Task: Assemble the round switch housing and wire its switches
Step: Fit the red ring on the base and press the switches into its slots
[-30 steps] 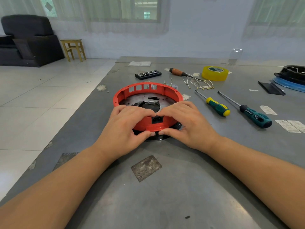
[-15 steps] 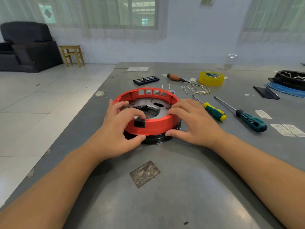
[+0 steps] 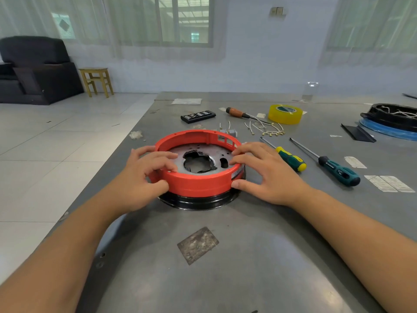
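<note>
Bare forearms, sleeveless, no jewellery

- One view only, from the person's head, wide-angle, looking forward and down over the counter [image 3: 259, 256].
- It sits close above the forearms; the left hand [image 3: 144, 175] and right hand [image 3: 268, 175] lie near the middle of the frame.
- Ahead it faces a wall with windows [image 3: 182, 19]; the floor [image 3: 56, 154] falls to the left.

Three screwdrivers [image 3: 291, 158] [image 3: 338, 171] [image 3: 237, 112], one yellow tape roll [image 3: 285, 114], one red ring [image 3: 198, 184]
</note>
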